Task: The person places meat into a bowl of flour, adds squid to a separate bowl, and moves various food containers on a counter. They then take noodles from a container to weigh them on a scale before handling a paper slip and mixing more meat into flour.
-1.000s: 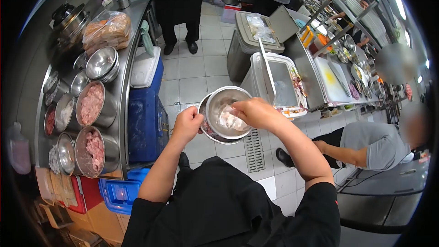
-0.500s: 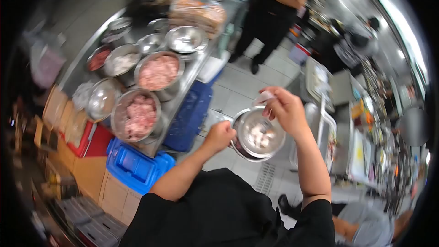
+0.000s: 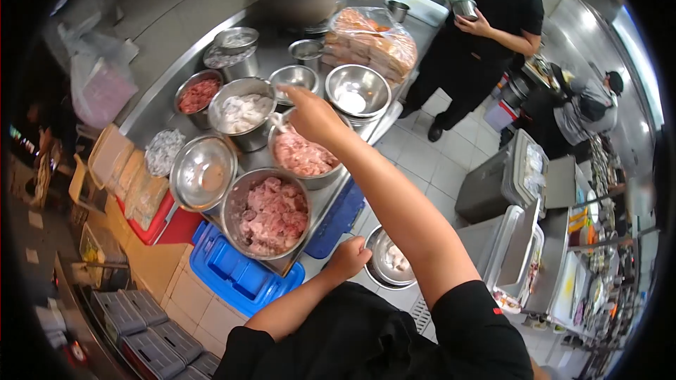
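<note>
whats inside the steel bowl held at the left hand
The steel bowl holds a few whitish pieces. The right forearm covers the far edge beside them, so anything behind it can't be seen.

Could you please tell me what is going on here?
The person's right hand holds a pale piece by the pot of pink meat. The left hand grips the rim of a bowl with more pale pieces inside. Nearby, a co-worker in black holds a small metal cup.
</note>
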### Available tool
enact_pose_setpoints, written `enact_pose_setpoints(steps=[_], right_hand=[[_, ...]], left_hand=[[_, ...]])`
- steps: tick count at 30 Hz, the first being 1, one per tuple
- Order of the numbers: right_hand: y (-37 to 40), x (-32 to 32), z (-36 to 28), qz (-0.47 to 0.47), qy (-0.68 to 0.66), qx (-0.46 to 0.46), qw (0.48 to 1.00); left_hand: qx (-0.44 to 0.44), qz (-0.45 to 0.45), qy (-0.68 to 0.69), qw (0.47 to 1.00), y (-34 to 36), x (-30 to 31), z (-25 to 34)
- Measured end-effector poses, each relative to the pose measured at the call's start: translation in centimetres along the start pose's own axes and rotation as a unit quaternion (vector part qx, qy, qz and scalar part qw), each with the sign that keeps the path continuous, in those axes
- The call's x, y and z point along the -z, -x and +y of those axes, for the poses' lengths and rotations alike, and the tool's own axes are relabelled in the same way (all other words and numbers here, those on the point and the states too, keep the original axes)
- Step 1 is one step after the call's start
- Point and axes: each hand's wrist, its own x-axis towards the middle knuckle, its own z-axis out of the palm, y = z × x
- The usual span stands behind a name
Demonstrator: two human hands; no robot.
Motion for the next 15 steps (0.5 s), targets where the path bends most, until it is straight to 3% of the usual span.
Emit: enact_pose_setpoints(steps=[2, 6, 9, 12, 13, 15], right_hand=[[3.6, 3.3, 0.6, -0.023, -0.05, -0.058, 0.997], [13.0, 8.8, 3.3, 0.067, -0.086, -0.187, 0.976], [17.8, 12.1, 2.7, 0.066, -0.035, -0.228, 0.971], [17.3, 11.6, 1.9, 0.045, 0.022, -0.207, 0.977], [16.4, 10.2, 1.8, 0.041, 0.011, -0.204, 0.978], [13.0, 7.4, 1.7, 0.045, 0.018, -0.162, 0.986]], left_hand=[[0.015, -0.041, -0.014, 0.999, -0.6, -0.6, -0.6], [0.036, -0.132, -0.056, 0.989, -2.1, -1.7, -0.7], [0.061, -0.197, -0.051, 0.977, -3.2, -3.3, 1.5], [0.059, -0.204, -0.006, 0.977, -2.7, -4.1, 3.2], [-0.025, -0.172, -0.037, 0.984, -2.5, -4.6, 2.2], [-0.025, -0.165, 0.001, 0.986, -1.5, -4.6, 1.0]])
